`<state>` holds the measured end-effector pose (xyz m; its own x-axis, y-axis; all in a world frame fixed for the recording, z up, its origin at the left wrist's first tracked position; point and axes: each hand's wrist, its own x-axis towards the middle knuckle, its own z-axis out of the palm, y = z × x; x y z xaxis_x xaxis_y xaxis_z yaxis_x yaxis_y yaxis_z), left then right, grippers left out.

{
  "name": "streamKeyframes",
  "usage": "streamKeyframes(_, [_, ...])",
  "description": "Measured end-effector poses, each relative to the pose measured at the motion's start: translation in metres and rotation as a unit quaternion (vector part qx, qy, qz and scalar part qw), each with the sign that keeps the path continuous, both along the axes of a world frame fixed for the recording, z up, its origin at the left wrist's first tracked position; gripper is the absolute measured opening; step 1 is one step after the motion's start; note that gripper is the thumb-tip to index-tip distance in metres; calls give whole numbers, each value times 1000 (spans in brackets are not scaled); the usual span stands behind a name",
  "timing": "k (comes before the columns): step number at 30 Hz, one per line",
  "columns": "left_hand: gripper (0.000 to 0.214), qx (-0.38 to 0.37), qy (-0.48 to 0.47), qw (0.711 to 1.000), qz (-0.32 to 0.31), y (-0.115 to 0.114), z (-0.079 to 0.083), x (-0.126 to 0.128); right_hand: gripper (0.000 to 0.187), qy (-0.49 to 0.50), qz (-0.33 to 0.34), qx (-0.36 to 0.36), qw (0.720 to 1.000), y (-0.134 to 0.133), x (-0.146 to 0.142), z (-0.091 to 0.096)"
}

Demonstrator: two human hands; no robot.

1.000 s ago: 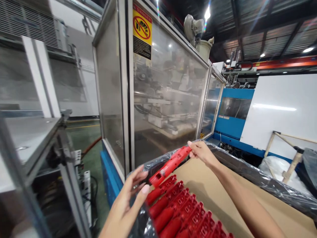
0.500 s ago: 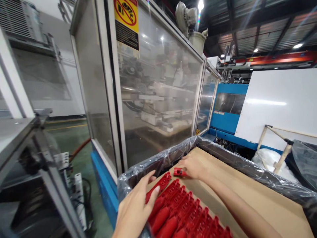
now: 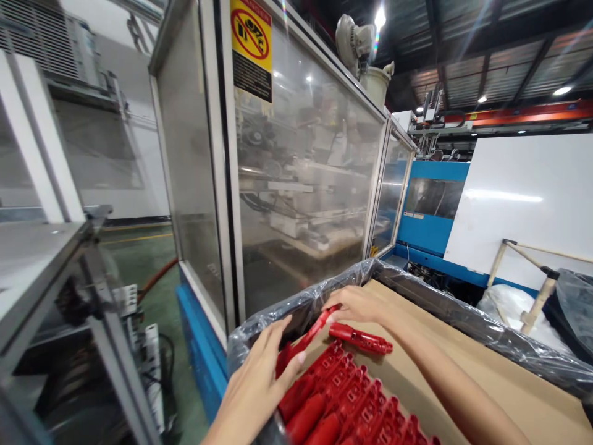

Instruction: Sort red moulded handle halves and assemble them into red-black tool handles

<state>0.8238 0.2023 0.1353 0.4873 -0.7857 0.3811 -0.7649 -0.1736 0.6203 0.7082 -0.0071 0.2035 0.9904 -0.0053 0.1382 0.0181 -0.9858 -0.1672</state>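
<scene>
A long red plastic part (image 3: 311, 332) stands on edge at the far end of a row of like red parts (image 3: 343, 402) lying on a brown cardboard sheet (image 3: 463, 371). My left hand (image 3: 266, 371) curls round the part's near end. My right hand (image 3: 356, 305) pinches its far end, fingers closed on it. A second red part (image 3: 364, 337) lies loose on the cardboard, just right of my right hand.
The cardboard sits in a box lined with clear plastic film (image 3: 463, 321). Directly behind stands a glass-walled machine enclosure (image 3: 301, 179) with a yellow warning sign (image 3: 251, 49). A blue machine (image 3: 430, 210), a white panel (image 3: 523, 204) and a wooden frame (image 3: 532, 290) lie to the right.
The red part, held raised a second ago, has come down onto the row's far end. A second red part now lies to the right on the cardboard.
</scene>
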Motion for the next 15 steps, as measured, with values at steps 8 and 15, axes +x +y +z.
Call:
streamKeyframes(8, [59, -19, 46, 994, -100, 4, 5, 1, 45, -71, 15, 198, 977, 19, -41, 49])
streamKeyframes(15, [47, -90, 200, 967, -133, 26, 10, -21, 45, -144, 55, 203, 967, 46, -45, 62])
